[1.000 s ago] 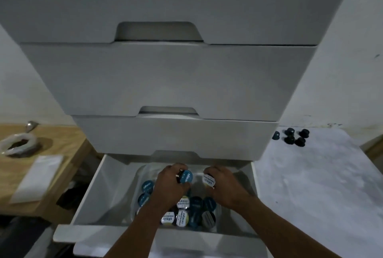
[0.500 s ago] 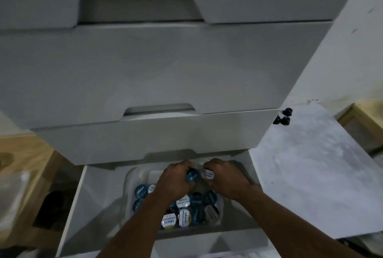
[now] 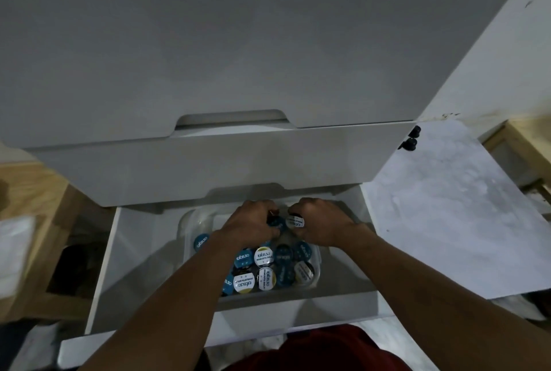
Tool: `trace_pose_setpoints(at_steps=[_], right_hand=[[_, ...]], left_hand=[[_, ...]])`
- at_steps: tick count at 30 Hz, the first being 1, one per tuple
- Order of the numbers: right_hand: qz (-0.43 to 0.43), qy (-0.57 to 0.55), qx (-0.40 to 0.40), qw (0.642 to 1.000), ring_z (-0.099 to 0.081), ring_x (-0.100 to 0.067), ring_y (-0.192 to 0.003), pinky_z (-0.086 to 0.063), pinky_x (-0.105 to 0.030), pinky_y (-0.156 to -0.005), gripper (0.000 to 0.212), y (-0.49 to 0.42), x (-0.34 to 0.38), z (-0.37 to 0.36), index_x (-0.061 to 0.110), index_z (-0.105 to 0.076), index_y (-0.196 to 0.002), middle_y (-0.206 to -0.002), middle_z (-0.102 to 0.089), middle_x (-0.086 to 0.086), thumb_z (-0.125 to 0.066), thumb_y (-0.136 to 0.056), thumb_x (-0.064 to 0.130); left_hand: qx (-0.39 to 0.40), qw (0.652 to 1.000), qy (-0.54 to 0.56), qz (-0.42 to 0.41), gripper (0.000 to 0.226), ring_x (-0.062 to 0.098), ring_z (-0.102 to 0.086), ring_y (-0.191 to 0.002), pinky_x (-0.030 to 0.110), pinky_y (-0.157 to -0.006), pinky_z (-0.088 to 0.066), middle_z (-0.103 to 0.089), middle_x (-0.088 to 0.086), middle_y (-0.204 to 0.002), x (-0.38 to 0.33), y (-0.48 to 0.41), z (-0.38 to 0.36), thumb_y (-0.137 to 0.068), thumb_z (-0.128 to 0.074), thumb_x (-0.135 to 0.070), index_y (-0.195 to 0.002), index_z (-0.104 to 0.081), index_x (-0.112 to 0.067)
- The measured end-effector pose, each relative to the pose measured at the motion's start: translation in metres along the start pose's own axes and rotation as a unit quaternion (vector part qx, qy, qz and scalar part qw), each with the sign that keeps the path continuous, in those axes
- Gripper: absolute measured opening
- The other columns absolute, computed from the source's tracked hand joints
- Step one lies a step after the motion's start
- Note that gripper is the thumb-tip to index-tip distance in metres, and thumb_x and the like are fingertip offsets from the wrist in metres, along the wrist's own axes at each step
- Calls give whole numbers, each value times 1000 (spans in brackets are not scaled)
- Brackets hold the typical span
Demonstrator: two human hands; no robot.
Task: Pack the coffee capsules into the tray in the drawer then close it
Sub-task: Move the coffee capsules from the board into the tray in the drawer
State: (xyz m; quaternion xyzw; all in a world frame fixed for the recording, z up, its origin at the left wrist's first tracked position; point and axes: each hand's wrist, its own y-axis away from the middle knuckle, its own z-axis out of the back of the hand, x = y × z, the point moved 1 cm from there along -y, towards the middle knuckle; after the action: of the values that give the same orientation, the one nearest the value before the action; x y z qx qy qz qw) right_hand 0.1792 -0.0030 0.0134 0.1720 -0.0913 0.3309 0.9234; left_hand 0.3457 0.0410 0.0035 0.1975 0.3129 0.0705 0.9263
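The scene is dim and greyish, with soft, even light and no glare. The drawer fronts (image 3: 208, 51) in the upper frame are flat grey, slightly brighter at the right. Shadow fills the open drawer (image 3: 143, 254) under the front above it, and the lower left corner is very dark. The left edge is smeared with motion blur. Wide-angle distortion bows the cabinet lines outward. Fine grain softens the capsule labels (image 3: 262, 257).

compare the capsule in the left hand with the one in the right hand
The left hand holds a capsule with a dark blue lid, largely hidden by the fingers; the right hand holds a capsule with a white lid, its print showing. The blue one sits left of the white one. Both are round, held over the back of the clear tray in the open drawer.
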Motion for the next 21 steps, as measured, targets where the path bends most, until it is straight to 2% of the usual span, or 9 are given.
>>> trace_pose_setpoints(at_steps=[5,11,17,21], right_hand=[[2,-8,17,1000,-59,-29,-99,-47,-34,-79,25,-1,0,4,17,-65,-107,-109,-64,-9,-56,-88,31],[-8,-7,35,999,-61,-30,-91,-51,-37,-78,21,-1,1,8,15,-69,-98,-99,-68,-12,-57,-86,27],[-13,-8,49,999,-62,-29,-88,-53,-39,-77,18,5,1,7,19,-70,-95,-96,-68,-11,-60,-85,29],[-8,-16,44,999,-62,-29,-86,-53,-38,-75,16,7,0,5,17,-69,-92,-93,-68,-12,-59,-84,26]], left_hand=[[-15,1000,1,-13,31,21,-62,-100,30,-89,-52,-66,6,-115,0,0,3,-85,-63,-16,-116,-63,-22],[-2,1000,-18,-13,24,21,-63,-90,29,-79,-53,-68,5,-105,-5,0,2,-82,-65,-17,-105,-67,-24],[18,999,-42,-7,25,23,-62,-95,33,-86,-53,-66,5,-109,-9,3,-2,-81,-67,-16,-104,-67,-24],[12,999,-47,-3,23,22,-62,-93,33,-85,-53,-65,5,-109,-12,6,-3,-81,-67,-17,-102,-67,-26]])
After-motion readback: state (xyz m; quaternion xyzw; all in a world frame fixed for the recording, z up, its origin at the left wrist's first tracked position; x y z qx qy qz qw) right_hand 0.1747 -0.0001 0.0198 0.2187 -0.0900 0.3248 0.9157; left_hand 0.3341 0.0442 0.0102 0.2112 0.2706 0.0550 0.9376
